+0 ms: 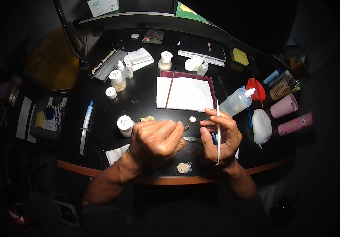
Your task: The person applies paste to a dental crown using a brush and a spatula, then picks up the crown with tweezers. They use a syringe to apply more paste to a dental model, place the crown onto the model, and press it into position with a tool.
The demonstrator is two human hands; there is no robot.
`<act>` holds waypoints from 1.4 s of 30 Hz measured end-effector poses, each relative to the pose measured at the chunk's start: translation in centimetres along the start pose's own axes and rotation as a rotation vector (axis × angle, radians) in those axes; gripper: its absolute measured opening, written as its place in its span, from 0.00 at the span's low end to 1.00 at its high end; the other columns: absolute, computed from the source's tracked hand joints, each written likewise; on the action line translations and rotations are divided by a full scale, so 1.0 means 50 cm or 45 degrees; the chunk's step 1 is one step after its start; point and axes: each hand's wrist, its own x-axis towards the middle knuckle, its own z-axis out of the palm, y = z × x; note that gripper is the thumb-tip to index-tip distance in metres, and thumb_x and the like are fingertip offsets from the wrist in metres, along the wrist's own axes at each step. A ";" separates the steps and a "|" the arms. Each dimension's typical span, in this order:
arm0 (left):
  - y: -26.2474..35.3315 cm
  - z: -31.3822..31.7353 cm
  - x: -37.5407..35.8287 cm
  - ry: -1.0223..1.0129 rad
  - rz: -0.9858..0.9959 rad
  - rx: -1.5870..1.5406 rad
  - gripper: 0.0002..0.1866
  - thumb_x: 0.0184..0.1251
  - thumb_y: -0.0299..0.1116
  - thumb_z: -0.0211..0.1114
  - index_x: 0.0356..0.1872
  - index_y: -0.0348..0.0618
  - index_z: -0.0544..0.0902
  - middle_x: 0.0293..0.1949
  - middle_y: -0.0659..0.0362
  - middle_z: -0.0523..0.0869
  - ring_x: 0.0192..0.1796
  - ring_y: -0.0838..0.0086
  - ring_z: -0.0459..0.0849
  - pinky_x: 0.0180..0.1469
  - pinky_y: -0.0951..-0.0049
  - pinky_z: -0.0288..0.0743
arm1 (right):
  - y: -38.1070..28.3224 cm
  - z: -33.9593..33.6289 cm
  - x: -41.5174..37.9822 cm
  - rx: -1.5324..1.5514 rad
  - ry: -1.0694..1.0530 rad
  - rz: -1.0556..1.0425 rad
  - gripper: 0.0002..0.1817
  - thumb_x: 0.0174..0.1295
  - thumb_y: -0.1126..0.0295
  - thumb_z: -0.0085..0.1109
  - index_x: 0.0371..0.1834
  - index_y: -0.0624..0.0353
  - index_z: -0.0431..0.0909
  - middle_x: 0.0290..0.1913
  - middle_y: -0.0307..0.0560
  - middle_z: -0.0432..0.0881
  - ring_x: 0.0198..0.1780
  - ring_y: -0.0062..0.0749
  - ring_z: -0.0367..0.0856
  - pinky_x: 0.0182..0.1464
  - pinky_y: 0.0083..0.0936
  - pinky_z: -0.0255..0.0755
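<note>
White, rounded tip on a short, thin stem: a small piece (pixel 192 119) just beyond the fingers of the left hand (pixel 158 138), above the middle of the black worktop (pixel 98 144). Held there in a tight fist, back upward. Pale and slender, with a bent lower end: a tool (pixel 219 136), nearly upright in the grasp of the right hand (pixel 222 138), just beside the small piece but apart from it.

Close by, toward the near wooden edge, a beige smear (pixel 184 168). Beside the left hand, a white-lidded jar (pixel 125 124); farther left, a blue-tipped syringe (pixel 86 128). Beyond both hands, a folded white sheet (pixel 187 94) on a dark red tray (pixel 185 74), with a thin brush (pixel 170 89) across it. To the right, a tilted clear bottle (pixel 234 103), then a crumpled white bundle (pixel 261 126), a red bowl (pixel 255 89) and a pink cup (pixel 284 106). Toward the far side, a black notebook (pixel 201 48) over papers and, at far left, a row of small cream pieces (pixel 104 61) on a dark case.
</note>
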 end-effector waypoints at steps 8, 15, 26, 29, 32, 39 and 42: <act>-0.001 0.001 -0.002 -0.079 -0.020 -0.023 0.10 0.47 0.23 0.74 0.34 0.36 0.88 0.19 0.62 0.74 0.17 0.72 0.78 0.20 0.72 0.70 | 0.000 -0.001 0.001 0.025 0.001 -0.002 0.23 0.60 0.87 0.70 0.57 0.68 0.75 0.59 0.66 0.85 0.47 0.35 0.93 0.43 0.22 0.91; 0.002 0.002 -0.003 -0.143 -0.045 -0.025 0.10 0.46 0.24 0.74 0.32 0.37 0.87 0.19 0.62 0.74 0.17 0.72 0.79 0.20 0.71 0.71 | -0.003 -0.002 0.004 0.032 -0.004 0.002 0.21 0.60 0.88 0.69 0.56 0.68 0.76 0.58 0.66 0.85 0.47 0.35 0.93 0.43 0.22 0.92; -0.010 0.001 0.002 -0.172 -0.162 -0.075 0.09 0.49 0.23 0.74 0.33 0.38 0.86 0.24 0.58 0.78 0.20 0.66 0.82 0.22 0.67 0.74 | 0.000 -0.057 0.033 -0.396 -0.278 0.032 0.14 0.59 0.84 0.70 0.48 0.64 0.85 0.39 0.52 0.88 0.32 0.36 0.89 0.35 0.27 0.81; -0.023 0.004 -0.001 -0.146 -0.195 -0.145 0.07 0.53 0.21 0.72 0.35 0.34 0.85 0.26 0.56 0.81 0.21 0.66 0.82 0.23 0.69 0.75 | -0.006 -0.090 0.017 -0.536 -0.518 -0.033 0.14 0.57 0.84 0.69 0.48 0.64 0.85 0.40 0.52 0.88 0.36 0.44 0.88 0.39 0.33 0.83; -0.030 0.010 0.000 -0.061 -0.243 -0.336 0.07 0.57 0.19 0.69 0.36 0.33 0.81 0.27 0.55 0.79 0.22 0.68 0.81 0.24 0.69 0.74 | -0.027 -0.106 -0.018 -0.700 -0.702 -0.032 0.16 0.56 0.83 0.68 0.48 0.64 0.85 0.40 0.49 0.86 0.44 0.43 0.86 0.48 0.38 0.82; -0.036 -0.032 0.022 0.082 -0.352 -0.431 0.04 0.70 0.22 0.65 0.43 0.32 0.83 0.32 0.59 0.79 0.26 0.80 0.80 0.28 0.76 0.73 | -0.038 -0.105 -0.090 -0.879 -0.801 -0.070 0.20 0.61 0.80 0.62 0.58 0.66 0.85 0.43 0.50 0.82 0.48 0.43 0.81 0.51 0.38 0.75; -0.046 -0.081 0.009 0.129 -0.499 -0.451 0.07 0.81 0.26 0.59 0.50 0.33 0.82 0.38 0.61 0.81 0.29 0.87 0.80 0.31 0.82 0.74 | -0.040 -0.103 -0.105 -0.937 -0.820 -0.094 0.21 0.64 0.79 0.60 0.61 0.67 0.84 0.44 0.49 0.80 0.48 0.41 0.79 0.49 0.35 0.73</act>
